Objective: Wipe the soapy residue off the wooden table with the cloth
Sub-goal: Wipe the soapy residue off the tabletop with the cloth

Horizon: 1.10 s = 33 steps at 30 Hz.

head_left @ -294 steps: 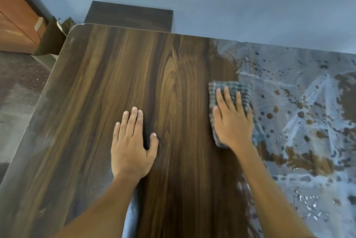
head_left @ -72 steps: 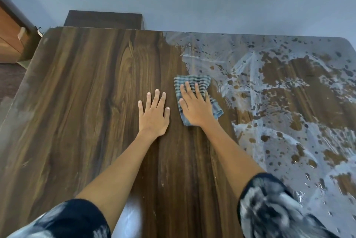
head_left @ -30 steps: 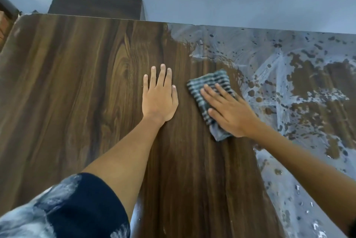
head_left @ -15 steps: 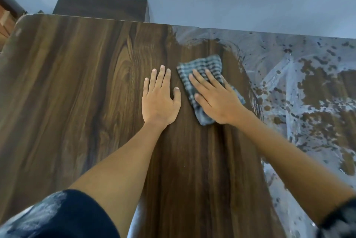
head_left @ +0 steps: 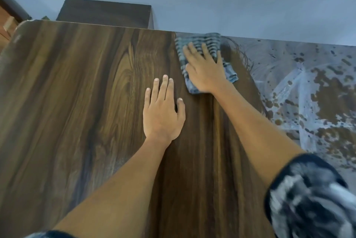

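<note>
Two hands lie flat on the wooden bench. Right hand presses the striped cloth against the bench's far edge, fingers straight and slightly spread over the fabric. Left hand rests palm down just nearer than the cloth, fingers straight and close together, thumb out. Soapy residue covers the bench surface right of the cloth, streaked and spotted. Wood left of the cloth shows dark grain.
</note>
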### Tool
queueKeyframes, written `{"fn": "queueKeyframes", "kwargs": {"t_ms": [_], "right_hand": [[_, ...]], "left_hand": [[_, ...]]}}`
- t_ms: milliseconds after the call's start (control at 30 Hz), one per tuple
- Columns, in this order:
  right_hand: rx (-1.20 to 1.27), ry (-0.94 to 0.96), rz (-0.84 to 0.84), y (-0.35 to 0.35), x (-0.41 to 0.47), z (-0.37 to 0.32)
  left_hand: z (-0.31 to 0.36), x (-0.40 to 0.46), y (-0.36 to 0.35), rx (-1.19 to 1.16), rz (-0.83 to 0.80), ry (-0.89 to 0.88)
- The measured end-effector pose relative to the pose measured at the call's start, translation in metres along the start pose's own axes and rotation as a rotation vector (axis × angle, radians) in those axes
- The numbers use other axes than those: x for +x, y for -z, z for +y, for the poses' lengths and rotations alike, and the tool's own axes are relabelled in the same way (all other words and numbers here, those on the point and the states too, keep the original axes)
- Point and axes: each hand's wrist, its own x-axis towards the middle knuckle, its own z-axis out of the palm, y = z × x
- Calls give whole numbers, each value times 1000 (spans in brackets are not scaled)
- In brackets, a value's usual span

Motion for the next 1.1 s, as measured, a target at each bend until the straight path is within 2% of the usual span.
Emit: {"fn": "queueKeyframes", "kwargs": {"t_ms": [67, 133, 200, 300, 400, 533, 633, 700, 800, 933, 1033, 1100], "right_hand": [[-35, 150, 18, -7, -33, 1], [-62, 188, 14, -10, -66, 11], [-41, 71, -16, -7, -67, 27], [-23, -150, -5, -1, -22, 33], [2, -210, 7, 3, 33, 17], [-56, -38, 22, 3, 49, -11], [-89, 214, 33, 0, 10, -10], [-86, 258, 11, -1, -15, 6], [-103, 85, 7, 6, -13, 26], [-95, -102, -9, 9, 37, 10], [-87, -89, 11, 8, 61, -12], [-83, 7, 35, 7, 61, -22]], "left_hand": [[0, -1, -1, 4, 12, 1], [1, 0, -2, 13, 29, -4], [0, 1, -4, 15, 31, -7], [0, 2, -5, 16, 35, -6], [0, 2, -5, 13, 39, 4], [0, 2, -4, 24, 33, 2], [0, 1, -4, 24, 40, -3], [0, 2, -4, 18, 38, -3], [0, 3, -5, 7, 37, 0], [0, 2, -5, 3, 41, 7], [0, 1, -5, 14, 41, 10], [0, 2, -4, 30, 30, 9]]}}
